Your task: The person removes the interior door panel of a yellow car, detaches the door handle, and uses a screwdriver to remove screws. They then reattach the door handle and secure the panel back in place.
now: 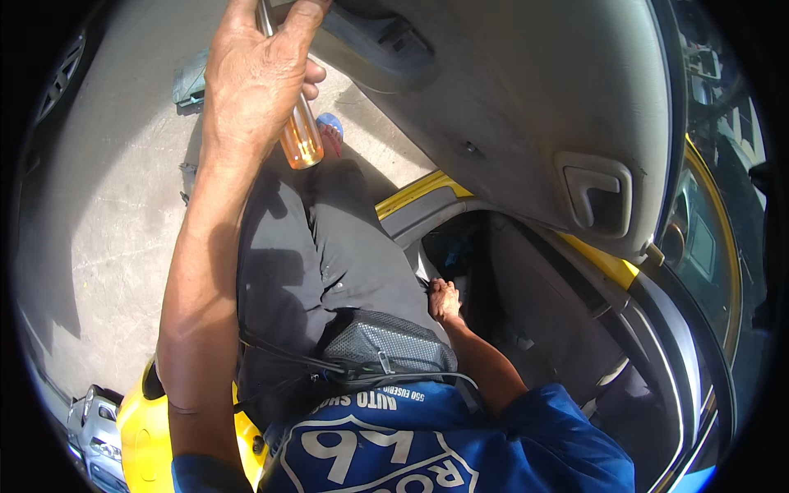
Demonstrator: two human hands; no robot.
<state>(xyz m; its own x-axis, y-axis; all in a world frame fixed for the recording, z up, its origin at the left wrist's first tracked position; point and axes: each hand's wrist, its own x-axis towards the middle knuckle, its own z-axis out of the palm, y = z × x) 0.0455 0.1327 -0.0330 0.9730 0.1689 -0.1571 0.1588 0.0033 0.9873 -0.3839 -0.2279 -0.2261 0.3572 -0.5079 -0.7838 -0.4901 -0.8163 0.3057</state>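
— Blue shirt with white print [460, 448] is closest to the lens, and above it your dark grey trousers [329, 255]. Where is your left hand [259, 78]?

— You hold it raised, near the top edge of the view. Its grip is clenched around a screwdriver with a clear amber plastic handle [301, 138]. The handle's end points down toward your legs; the metal shaft runs up between your fingers and leaves the picture.

— And the right hand [445, 300]?

— It is low, beside your right thigh, just at the dark opening under the grey car headliner [534, 90]. If its grip holds something, I cannot tell; the fingers are partly hidden.

— What else is around you?

— Grey moulded grab handle [596, 197] sits in the headliner, to the right. Yellow car body edge [423, 191] shows behind your legs. Concrete floor [107, 205] is on the left, in sunlight.
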